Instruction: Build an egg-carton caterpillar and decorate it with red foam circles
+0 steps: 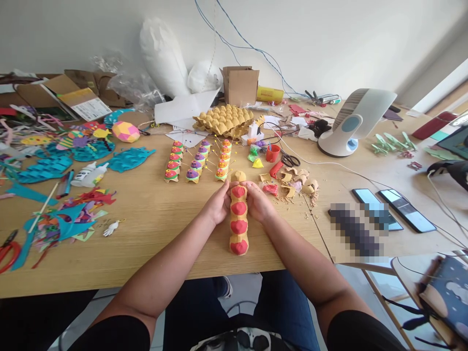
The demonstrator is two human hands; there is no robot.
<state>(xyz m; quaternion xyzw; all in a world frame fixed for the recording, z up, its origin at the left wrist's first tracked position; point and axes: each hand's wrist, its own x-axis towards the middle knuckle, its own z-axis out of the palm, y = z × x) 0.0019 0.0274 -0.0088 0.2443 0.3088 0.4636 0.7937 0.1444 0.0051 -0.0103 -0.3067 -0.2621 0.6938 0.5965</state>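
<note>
Between my hands is a strip cut from an egg carton [239, 218], tan with red patches on most of its bumps; the far bump is plain. My left hand [220, 202] grips its left side near the far end, fingers closed. On the opposite side my right hand [258, 201] holds it the same way, thumb near the top. Just beyond stand decorated carton strips: one red and green [174, 162], one purple [198, 162] and one orange and yellow [224, 160], with pin-like feelers sticking out.
Right of my hands lie carton scraps [292, 180], a red cup [272, 153] and black scissors [290, 160]. A white fan [354, 122] and phones [406, 210] are farther right. Egg trays [223, 120] sit at the back. Blue cutouts, glue bottles [88, 174] and paper scraps [69, 214] cover the left.
</note>
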